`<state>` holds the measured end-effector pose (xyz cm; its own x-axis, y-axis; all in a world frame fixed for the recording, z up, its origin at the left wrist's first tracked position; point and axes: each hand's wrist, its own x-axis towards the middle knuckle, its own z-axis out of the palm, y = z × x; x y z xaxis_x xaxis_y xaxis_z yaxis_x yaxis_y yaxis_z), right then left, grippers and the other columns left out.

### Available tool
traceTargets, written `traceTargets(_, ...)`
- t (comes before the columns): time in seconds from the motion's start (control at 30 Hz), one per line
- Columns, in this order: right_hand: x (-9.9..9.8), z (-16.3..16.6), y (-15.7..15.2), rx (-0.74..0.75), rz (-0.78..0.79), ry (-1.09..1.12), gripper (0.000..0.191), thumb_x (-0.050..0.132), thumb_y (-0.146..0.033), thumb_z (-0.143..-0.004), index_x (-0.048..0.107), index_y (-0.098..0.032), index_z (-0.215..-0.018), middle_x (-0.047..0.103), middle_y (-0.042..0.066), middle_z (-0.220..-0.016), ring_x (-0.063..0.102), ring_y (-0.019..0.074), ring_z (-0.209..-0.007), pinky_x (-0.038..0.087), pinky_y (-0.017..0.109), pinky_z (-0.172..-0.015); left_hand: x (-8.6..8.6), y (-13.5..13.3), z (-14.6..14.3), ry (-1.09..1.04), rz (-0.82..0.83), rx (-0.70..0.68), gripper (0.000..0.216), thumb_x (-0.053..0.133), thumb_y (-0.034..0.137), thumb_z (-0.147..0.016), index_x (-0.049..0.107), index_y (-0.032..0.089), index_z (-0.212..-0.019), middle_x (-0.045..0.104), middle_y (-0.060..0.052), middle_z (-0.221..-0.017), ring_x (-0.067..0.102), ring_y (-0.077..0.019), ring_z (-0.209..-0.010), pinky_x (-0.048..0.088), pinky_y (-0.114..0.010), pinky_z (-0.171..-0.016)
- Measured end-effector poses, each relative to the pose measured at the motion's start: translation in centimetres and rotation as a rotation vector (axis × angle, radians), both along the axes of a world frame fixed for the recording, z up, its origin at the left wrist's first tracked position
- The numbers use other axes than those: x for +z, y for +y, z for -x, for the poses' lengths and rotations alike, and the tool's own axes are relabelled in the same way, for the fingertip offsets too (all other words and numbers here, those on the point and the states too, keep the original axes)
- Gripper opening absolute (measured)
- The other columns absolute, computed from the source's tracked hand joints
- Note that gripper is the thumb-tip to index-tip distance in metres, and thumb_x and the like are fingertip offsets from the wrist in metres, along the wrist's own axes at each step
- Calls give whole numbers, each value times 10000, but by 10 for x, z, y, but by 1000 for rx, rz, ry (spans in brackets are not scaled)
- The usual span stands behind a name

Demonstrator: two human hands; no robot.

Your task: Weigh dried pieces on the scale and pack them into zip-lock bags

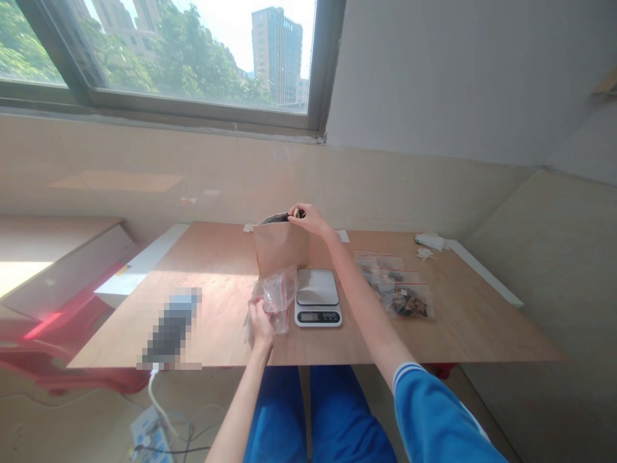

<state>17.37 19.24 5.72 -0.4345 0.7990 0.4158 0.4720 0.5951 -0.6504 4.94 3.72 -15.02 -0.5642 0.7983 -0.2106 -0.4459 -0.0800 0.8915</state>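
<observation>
A clear plastic zip bag (280, 290) is gripped in my left hand (261, 323), just left of a white digital kitchen scale (317, 287). More clear plastic lies under that hand. Behind them a brown paper bag (279, 244) stands upright with its top open and a dark inside showing. My right hand (308, 217) is closed at the right end of the paper bag's mouth. Something small, pale and dark, shows among its fingers; whether this is a piece from inside or part of the rim I cannot tell. Nothing sits on the scale's plate.
Right of my forearm lie several zip bags, one with dark brown dried pieces (409, 302). White scraps (431, 242) are at the table's back right. A blurred dark object (171, 328) with a white cable is at the left. A red stool (96, 366) stands beside the table (463, 341).
</observation>
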Motion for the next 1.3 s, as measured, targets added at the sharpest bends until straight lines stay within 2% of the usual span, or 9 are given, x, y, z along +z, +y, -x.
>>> traceTargets(0.17,16,-2,-12,23,125,-243,178,490,-285,-706,594,-141,-700,577,-6,-691,493,100,-642,340,195,-567,-1,1,1,11,5,12,131,429,240,-697,446,198,-820,499,42,-650,496,-102,-534,392,-228,-495)
traceTargets(0.3,31,4,-22,-106,179,-506,161,502,-256,-726,609,-143,-686,615,29,-706,519,119,-630,317,205,-516,-2,2,1,21,12,16,125,418,248,-710,457,202,-820,512,33,-662,499,-107,-536,387,-223,-475)
traceTargets(0.4,36,13,-29,-190,194,-614,211,490,-282,-774,638,-135,-744,657,89,-787,574,161,-700,348,219,-541,-2,2,1,28,12,18,124,421,247,-714,465,206,-822,524,26,-690,509,-108,-552,392,-219,-474)
traceTargets(0.53,34,25,-35,-306,184,-637,265,479,-309,-809,652,-133,-907,668,151,-944,612,221,-858,409,245,-624,-3,1,1,33,13,14,124,421,237,-716,467,210,-828,527,24,-706,517,-109,-557,401,-223,-477)
traceTargets(0.63,34,30,-37,-312,190,-684,262,502,-278,-794,647,-143,-966,664,155,-995,615,240,-917,438,269,-682,-3,1,1,35,9,4,122,434,238,-715,467,211,-829,527,26,-704,518,-108,-555,404,-225,-480)
traceTargets(0.77,38,32,-41,-272,170,-796,271,559,-277,-763,649,-155,-987,668,150,-1000,613,257,-954,464,296,-730,-2,0,1,40,0,4,123,451,250,-715,468,207,-829,520,28,-701,508,-100,-555,405,-219,-488)
traceTargets(0.97,40,36,-45,-249,154,-858,410,579,-416,-772,630,-122,-1054,661,174,-1024,612,281,-976,484,336,-775,-2,1,0,62,-13,12,120,462,263,-716,481,191,-810,499,23,-714,493,-95,-576,405,-216,-499)
traceTargets(1.3,33,44,-48,-326,159,-787,440,496,-460,-842,624,-104,-1067,645,195,-1056,599,286,-1012,476,352,-803,-2,0,1,68,-3,-7,123,453,276,-726,473,196,-817,495,33,-696,490,-93,-553,403,-216,-490)
